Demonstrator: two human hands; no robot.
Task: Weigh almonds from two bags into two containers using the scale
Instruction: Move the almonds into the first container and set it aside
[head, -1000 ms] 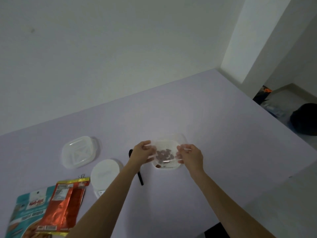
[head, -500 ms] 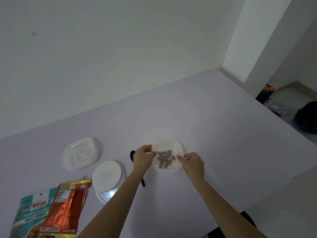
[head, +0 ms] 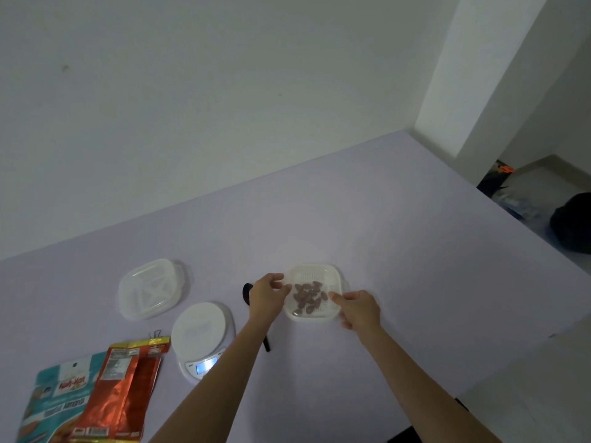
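A clear square container [head: 332,279] with several brown almonds [head: 308,297] in it lies flat on the lilac table [head: 399,251]. My left hand [head: 267,295] pinches its left rim. My right hand [head: 359,306] grips its right rim, with the forefinger reaching over the edge. Whether a clear lid covers it I cannot tell. A second container [head: 150,292], lidded, sits to the left. The white scale [head: 198,330], display lit, stands bare in front of it. A teal almond bag [head: 54,401] and a red foil bag [head: 124,382] lie at the near left.
A black spoon [head: 247,290] lies between the scale and the almond container, partly under my left forearm. A binder clip [head: 155,334] sits at the red bag's top. The table's right edge drops to a floor with dark bags [head: 572,225]. A white wall bounds the far side.
The almond container, first held tilted between both hands, has levelled out and now lies flat on the table. Both hands stay at its rims.
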